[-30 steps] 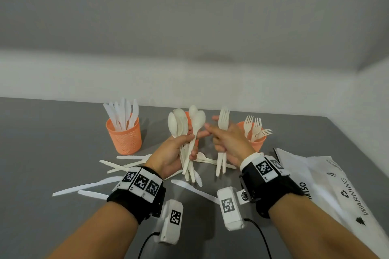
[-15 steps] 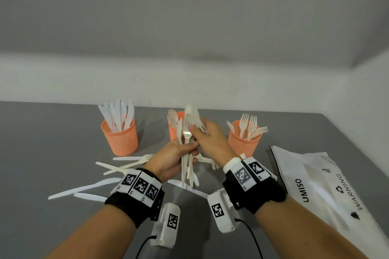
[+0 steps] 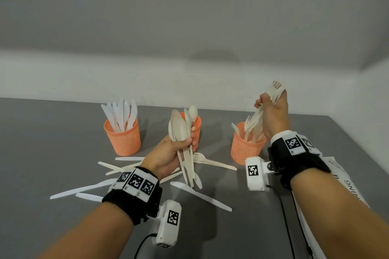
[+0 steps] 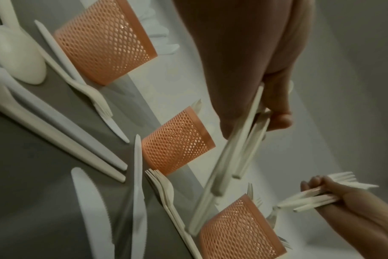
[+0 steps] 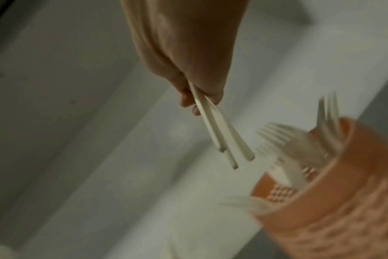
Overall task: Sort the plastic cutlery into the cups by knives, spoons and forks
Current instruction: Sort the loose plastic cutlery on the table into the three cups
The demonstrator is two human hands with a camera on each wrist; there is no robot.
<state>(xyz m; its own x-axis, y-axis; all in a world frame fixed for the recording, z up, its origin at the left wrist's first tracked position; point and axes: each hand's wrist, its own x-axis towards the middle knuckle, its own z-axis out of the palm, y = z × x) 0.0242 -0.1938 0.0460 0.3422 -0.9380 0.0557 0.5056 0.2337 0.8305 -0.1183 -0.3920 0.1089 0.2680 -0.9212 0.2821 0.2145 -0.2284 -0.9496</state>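
The person's right hand point(image 3: 273, 115) is pinching a small bundle of forks point(image 3: 271, 94) by the middle of their handles, tines up, with the handle ends hanging just above the fork cup point(image 3: 245, 149), which is standing toward the desk's right edge and already holding several forks. The left hand point(image 3: 168, 155) is gripping a fan of spoons point(image 3: 179, 130), fingers curled round the handles and bowls up, in front of the middle cup point(image 3: 196, 124). The knife cup point(image 3: 123, 136) is standing to the left, nearer the far edge of the desk point(image 3: 42, 143). Loose knives point(image 3: 200, 194) and a pair of stacked loose forks point(image 3: 212, 162) are lying on the desk between the cups and the near edge.

The cutlery looks very light, thin and smooth, so a bundle will probably slide or splay unless the fingers are squeezing the handles together; the wrist view shows the fork handles already spreading apart at their ends. The stiff handles seem the best place to hold, since the tines are likely to snap or snag on those already in the cup. The mesh cups look light enough to tip if the bundle is pushing against a rim.
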